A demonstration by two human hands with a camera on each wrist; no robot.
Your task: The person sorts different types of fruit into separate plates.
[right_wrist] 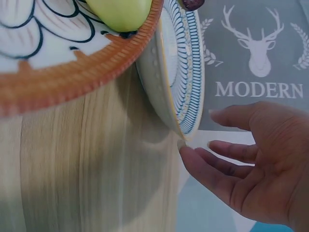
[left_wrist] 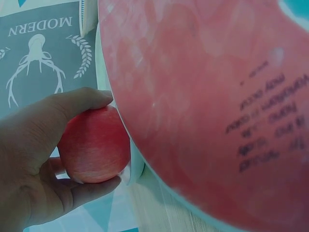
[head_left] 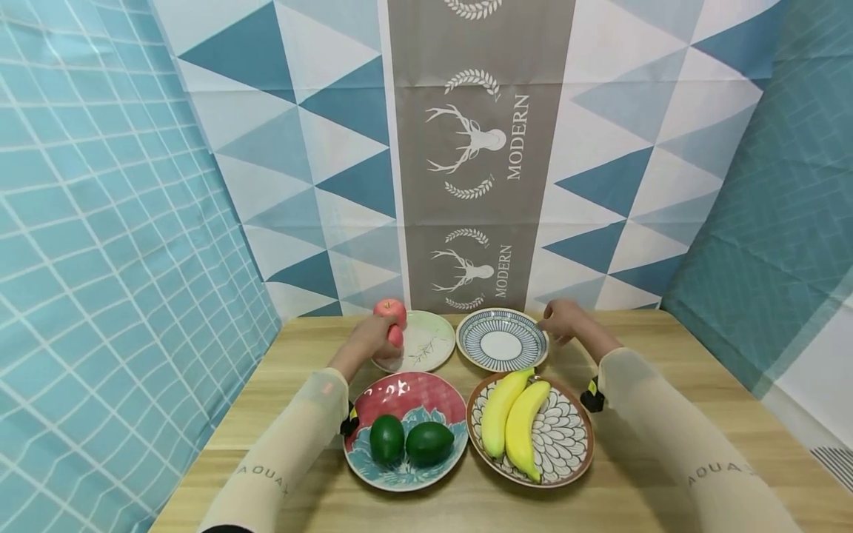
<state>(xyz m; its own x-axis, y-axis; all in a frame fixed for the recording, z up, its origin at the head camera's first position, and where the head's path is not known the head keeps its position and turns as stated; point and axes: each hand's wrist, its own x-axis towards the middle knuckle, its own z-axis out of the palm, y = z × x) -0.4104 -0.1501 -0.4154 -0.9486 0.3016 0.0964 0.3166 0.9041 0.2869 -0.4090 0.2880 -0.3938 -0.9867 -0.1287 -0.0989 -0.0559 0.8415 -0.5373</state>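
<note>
My left hand (head_left: 375, 339) holds a red apple (left_wrist: 96, 145) between the thumb and fingers, at the left side of a pale green plate (head_left: 433, 337) with a leafy sprig pattern. In the head view the fingers partly cover the apple. At the right rim of a blue-striped plate (head_left: 501, 320) is my right hand (head_left: 565, 320). Its thumb and fingers are apart, with a fingertip (right_wrist: 182, 143) right at the rim in the right wrist view. Nothing shows between them.
Nearer stands a red and blue plate (head_left: 406, 385) with two dark green avocados (head_left: 429, 444). Beside it, a brown-rimmed plate (head_left: 566, 437) bears two yellow bananas (head_left: 500, 414). A patterned wall cloth (head_left: 466, 163) rises directly behind the wooden table (head_left: 640, 474).
</note>
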